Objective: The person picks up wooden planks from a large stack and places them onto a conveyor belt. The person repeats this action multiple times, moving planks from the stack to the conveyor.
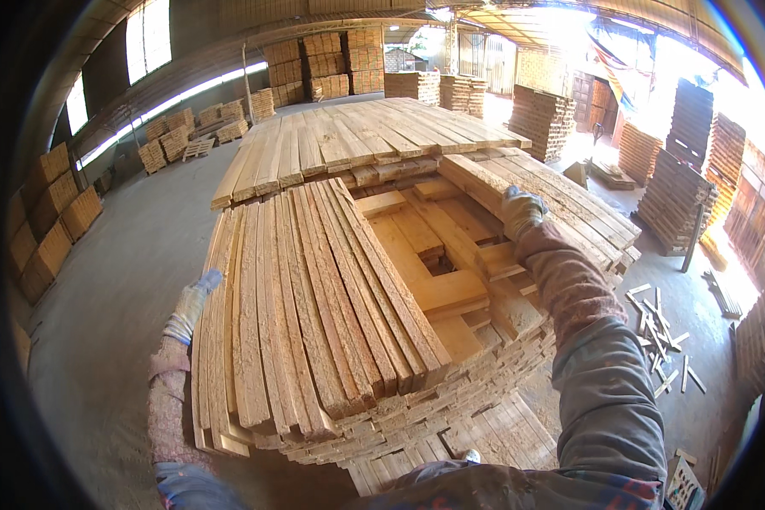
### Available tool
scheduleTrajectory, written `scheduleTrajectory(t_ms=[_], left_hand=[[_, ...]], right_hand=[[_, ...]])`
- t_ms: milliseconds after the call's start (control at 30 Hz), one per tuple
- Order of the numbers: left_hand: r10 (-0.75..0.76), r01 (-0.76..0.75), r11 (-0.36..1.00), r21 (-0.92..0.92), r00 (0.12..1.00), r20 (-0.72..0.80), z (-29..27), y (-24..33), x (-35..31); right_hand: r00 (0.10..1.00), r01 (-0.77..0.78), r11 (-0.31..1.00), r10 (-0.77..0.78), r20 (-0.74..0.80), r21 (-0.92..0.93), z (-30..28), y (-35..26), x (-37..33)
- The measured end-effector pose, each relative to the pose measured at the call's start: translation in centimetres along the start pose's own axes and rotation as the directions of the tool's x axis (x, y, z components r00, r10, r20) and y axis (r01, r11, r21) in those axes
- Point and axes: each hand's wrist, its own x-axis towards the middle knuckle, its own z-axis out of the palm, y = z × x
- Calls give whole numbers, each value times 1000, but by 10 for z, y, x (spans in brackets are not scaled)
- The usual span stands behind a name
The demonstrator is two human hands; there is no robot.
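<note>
A tall stack of rough wooden planks (314,306) fills the middle of the view. My left hand (194,299), in a grey glove, lies along the stack's left edge with its fingers wrapped on the outermost plank. My right hand (521,211), also gloved, reaches over the stack and rests on a thick plank (476,183) at the right side. Between the hands, short boards (446,289) lie lower in a gap of the stack. Whether the right fingers close around the plank is not visible.
A second layer of long planks (357,136) extends behind. Stacked pallets (51,229) line the left wall and more stacks (680,195) stand at right. Wood offcuts (663,340) litter the concrete floor at the lower right.
</note>
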Motion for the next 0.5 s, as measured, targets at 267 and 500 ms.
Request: scheduleTrajectory(t_ms=[267, 500], left_hand=[[-9, 11, 999, 34, 998, -58, -16, -5, -13], [-13, 16, 998, 60, 999, -42, -24, -1, -18]], right_hand=[[965, 237, 954, -210, -155, 183, -66, 93, 22], [978, -167, 985, 162, -132, -33, 29, 26, 16]])
